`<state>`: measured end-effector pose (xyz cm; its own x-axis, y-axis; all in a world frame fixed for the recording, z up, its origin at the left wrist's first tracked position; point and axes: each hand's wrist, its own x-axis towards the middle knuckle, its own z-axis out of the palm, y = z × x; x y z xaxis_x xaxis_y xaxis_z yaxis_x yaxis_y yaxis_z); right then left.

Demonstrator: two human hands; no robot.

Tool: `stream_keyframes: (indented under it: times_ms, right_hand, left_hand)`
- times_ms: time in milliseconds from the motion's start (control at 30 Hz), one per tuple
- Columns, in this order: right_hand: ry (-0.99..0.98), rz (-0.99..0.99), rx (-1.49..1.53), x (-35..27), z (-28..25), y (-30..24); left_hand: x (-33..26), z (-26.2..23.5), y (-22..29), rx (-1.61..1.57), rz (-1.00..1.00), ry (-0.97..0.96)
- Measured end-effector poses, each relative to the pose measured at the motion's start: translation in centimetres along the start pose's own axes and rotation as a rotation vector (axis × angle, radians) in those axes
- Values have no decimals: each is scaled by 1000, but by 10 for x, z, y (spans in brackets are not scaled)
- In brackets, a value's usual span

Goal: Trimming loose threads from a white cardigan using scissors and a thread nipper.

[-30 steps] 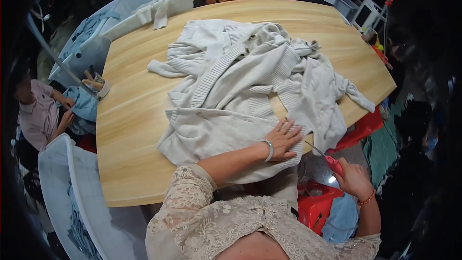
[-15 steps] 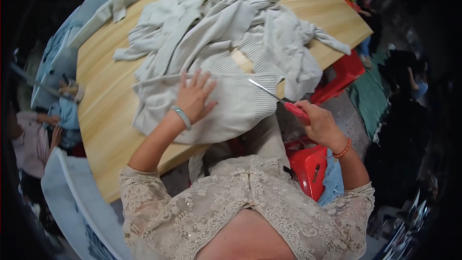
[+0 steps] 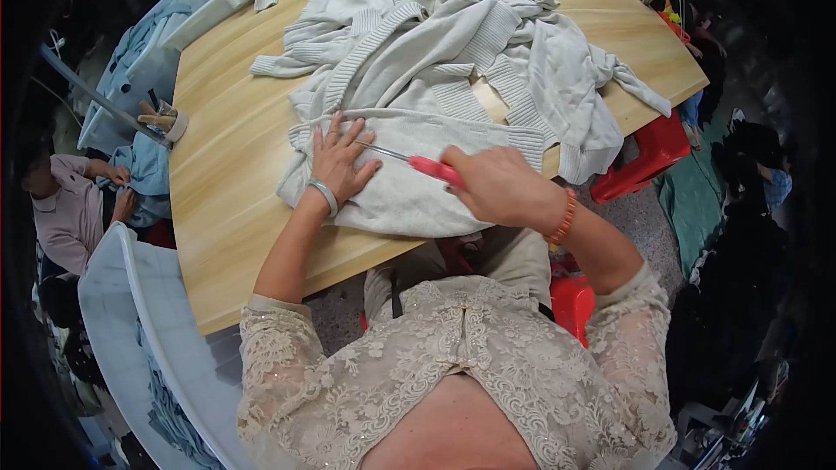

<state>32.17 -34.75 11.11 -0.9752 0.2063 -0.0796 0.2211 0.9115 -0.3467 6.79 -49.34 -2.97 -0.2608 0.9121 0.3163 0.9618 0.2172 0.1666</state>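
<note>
A pale grey knitted cardigan (image 3: pixel 409 200) with ribbed bands lies rumpled over the table, one folded section laid flat near the front edge. My left hand (image 3: pixel 340 161) rests on the left part of this section, its fingers spread on the knit. In my right hand (image 3: pixel 505 187) is a red-handled tool (image 3: pixel 435 171) with a slim metal shaft; its exact kind is not clear. The shaft points left across the cloth, and its tip is close to my left fingers. My right fingers are wrapped round the handle and slightly blurred.
The wooden table (image 3: pixel 235 183) has a container of tools (image 3: pixel 174 126) at its left edge. Pale plastic bins (image 3: pixel 113 296) holding blue-grey cloth stand at the left, near a seated person (image 3: pixel 65 196). Red stools (image 3: pixel 644 157) are at the right and below my right arm.
My right hand has swung left over the cardigan with the tool, bringing its tip toward my left hand. My left hand stays on the cloth. The whole view has shifted slightly.
</note>
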Motion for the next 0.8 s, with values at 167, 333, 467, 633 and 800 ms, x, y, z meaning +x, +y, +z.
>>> stream_keyframes:
  times_ms: [167, 333, 467, 633, 800]
  right_hand:
    - [96, -55, 13, 44, 23, -12]
    - [6, -32, 76, 38, 28, -19]
    - [-16, -31, 115, 37, 35, -26]
    - [22, -20, 154, 34, 42, -26]
    - [97, -35, 163, 33, 53, -22]
  left_hand:
    - [-6, 22, -28, -501, -92, 191]
    - [-5, 12, -72, -1669, -660, 692]
    - [2, 5, -81, -1496, -657, 572]
    - [2, 19, -77, -1432, -642, 570]
    - [-2, 12, -77, -1400, -669, 600]
